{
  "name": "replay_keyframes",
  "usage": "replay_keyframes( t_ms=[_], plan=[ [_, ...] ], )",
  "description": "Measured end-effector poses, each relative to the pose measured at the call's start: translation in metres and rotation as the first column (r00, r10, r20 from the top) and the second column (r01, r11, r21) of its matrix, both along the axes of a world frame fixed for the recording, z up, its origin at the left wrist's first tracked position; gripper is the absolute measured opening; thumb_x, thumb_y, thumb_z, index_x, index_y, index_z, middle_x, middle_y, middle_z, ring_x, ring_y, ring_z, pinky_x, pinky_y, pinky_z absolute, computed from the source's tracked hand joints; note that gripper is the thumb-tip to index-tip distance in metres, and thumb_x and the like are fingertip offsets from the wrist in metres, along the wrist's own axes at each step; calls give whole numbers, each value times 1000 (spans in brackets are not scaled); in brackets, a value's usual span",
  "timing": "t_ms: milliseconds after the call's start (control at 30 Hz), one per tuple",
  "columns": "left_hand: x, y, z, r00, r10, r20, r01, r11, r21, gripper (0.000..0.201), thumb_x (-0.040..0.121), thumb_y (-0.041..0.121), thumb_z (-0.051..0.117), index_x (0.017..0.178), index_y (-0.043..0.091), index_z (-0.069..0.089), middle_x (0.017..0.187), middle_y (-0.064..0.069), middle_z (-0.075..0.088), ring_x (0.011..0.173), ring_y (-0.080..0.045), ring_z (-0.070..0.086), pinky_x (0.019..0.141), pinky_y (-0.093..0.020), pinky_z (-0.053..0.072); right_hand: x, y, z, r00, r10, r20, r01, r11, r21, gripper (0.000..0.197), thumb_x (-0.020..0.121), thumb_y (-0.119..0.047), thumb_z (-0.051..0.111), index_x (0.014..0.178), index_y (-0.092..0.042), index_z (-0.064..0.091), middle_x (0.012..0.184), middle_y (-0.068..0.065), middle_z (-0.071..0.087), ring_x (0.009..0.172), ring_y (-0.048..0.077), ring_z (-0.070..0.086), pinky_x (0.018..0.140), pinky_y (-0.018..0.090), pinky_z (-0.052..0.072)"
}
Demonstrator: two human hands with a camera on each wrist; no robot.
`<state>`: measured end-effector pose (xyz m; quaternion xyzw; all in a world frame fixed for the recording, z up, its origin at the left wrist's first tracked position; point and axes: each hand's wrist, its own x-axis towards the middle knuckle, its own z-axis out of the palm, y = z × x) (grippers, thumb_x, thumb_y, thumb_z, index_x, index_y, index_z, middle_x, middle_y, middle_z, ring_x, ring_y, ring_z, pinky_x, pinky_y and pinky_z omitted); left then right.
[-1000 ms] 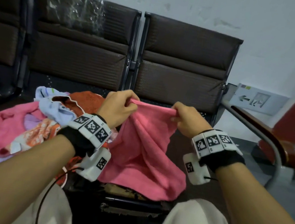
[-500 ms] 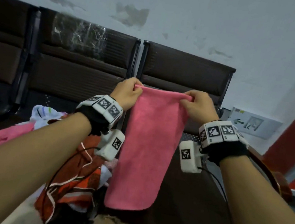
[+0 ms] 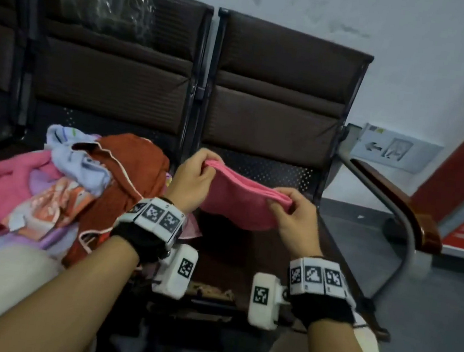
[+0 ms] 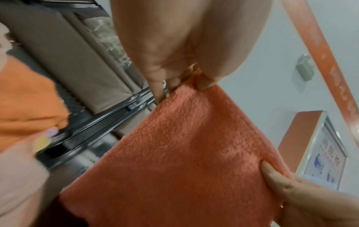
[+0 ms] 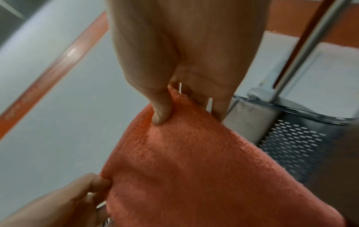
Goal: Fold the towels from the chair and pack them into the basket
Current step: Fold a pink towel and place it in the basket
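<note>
Here, at the left of the frame, a heap of towels point(image 3: 57, 183) lies on a brown chair point(image 3: 114, 79). In the centre, the left hand point(image 3: 192, 179) and right hand point(image 3: 293, 215) each pinch the folded pink towel point(image 3: 240, 197) with curled fingers point(image 4: 204, 81), above the seat.

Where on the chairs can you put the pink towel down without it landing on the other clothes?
The right seat, under the pink towel held by the left hand and right hand, looks bare between the clothes pile and the armrest. The left seat is crowded with that pile.
</note>
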<state>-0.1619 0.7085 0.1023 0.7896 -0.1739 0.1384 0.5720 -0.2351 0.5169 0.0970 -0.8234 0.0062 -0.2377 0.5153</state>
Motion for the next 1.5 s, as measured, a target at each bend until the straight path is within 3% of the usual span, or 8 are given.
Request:
replay_keyframes(
  t_ms=[267,533,700,900,1033,1133,1300,1500],
  plan=[
    [-47,12,-105,969,-153,-195,180,975,132,29,87,-3,48,97,20,61,101,3,66,103,-16,61,95,-28,42,-40,-9,-87,976,-22,-216,14,999,-37,11,79,-8,72,87,-14,69,86,-2,70,84,12,64,82,30,49],
    [42,-3,-115,960,-151,-237,190,970,151,28,88,1,47,104,23,56,106,1,64,104,-16,59,94,-34,45,44,-36,-88,948,-111,-298,46,976,-215,14,82,-22,71,95,-23,66,87,-10,63,88,9,59,77,19,41],
    [89,-26,-142,923,-44,-382,167,941,295,33,89,4,51,119,15,60,116,-7,64,109,-22,59,95,-34,47,89,-48,-103,865,-177,-470,-3,934,-357,36,83,-21,68,117,-13,60,114,6,64,108,20,58,89,20,39],
    [85,-20,-164,892,-10,-452,211,893,398,52,85,7,61,135,12,49,131,-11,53,117,-24,54,99,-23,37,73,-45,-107,740,66,-669,-501,717,-484,28,77,-45,73,89,-22,64,93,-6,60,86,11,58,83,27,48],
    [50,-12,-154,964,-104,-245,219,833,509,28,82,14,66,109,21,64,116,0,48,111,-14,41,102,-26,30,54,-33,-108,555,23,-831,-724,505,-470,65,70,-61,71,117,-18,57,111,0,57,102,19,54,92,33,46],
    [21,-12,-146,888,-308,-343,449,742,498,33,85,28,67,115,17,63,115,-2,59,111,-16,53,100,-28,39,43,-20,-116,640,-33,-767,-691,410,-595,60,72,-38,76,121,-16,49,119,4,50,112,23,49,95,37,44],
    [3,-2,-144,893,-289,-344,439,397,806,69,78,47,68,139,24,43,135,4,40,127,-17,31,108,-29,24,35,-20,-101,744,-28,-668,-553,535,-639,22,83,-27,61,100,-14,62,102,10,66,100,30,60,77,29,42],
    [-5,-7,-122,929,-259,-264,364,526,769,9,85,20,51,94,16,53,87,-4,58,93,-29,59,72,-30,40,26,-34,-90,695,-6,-719,-577,593,-562,30,84,-21,60,113,-14,61,104,8,65,100,25,58,77,21,37]
  ],
)
